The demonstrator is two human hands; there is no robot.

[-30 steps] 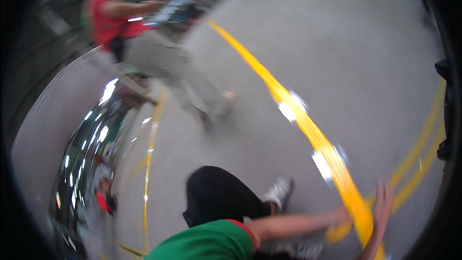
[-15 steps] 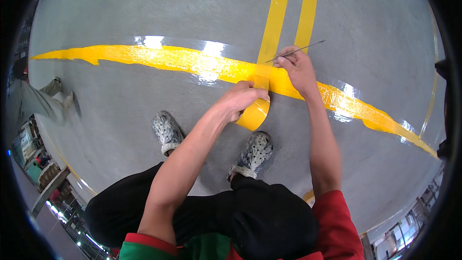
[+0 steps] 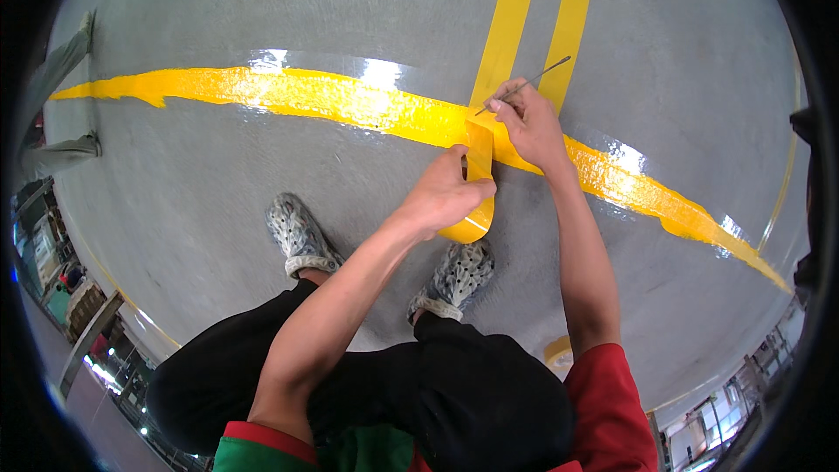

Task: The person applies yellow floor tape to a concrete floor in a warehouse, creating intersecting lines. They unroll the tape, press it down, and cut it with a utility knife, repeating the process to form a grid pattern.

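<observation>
My left hand (image 3: 441,195) grips the yellow tape (image 3: 472,227) between thumb and fingers; the strip hangs in a curl below them, and its upper end rises to the painted line. A thin dark rod (image 3: 544,74) is pinched in my right hand (image 3: 533,127), slanting up to the right, one end over the crossing of tape and line. Across the grey floor runs a wide, glossy yellow painted line (image 3: 323,94) with uneven edges. Beyond it, two yellow strips lead away side by side, a left strip (image 3: 509,17) and a right strip (image 3: 570,13).
My feet stand on the near side of the line in a left clog (image 3: 299,232) and a right clog (image 3: 454,275). Near my right knee lies a tape roll (image 3: 558,351). Another person's legs (image 3: 65,157) show at the far left. Shiny patches border the line.
My left hand has shifted slightly right and down with the tape. The rod in my right hand now points more steeply upward. The other person's legs have moved left.
</observation>
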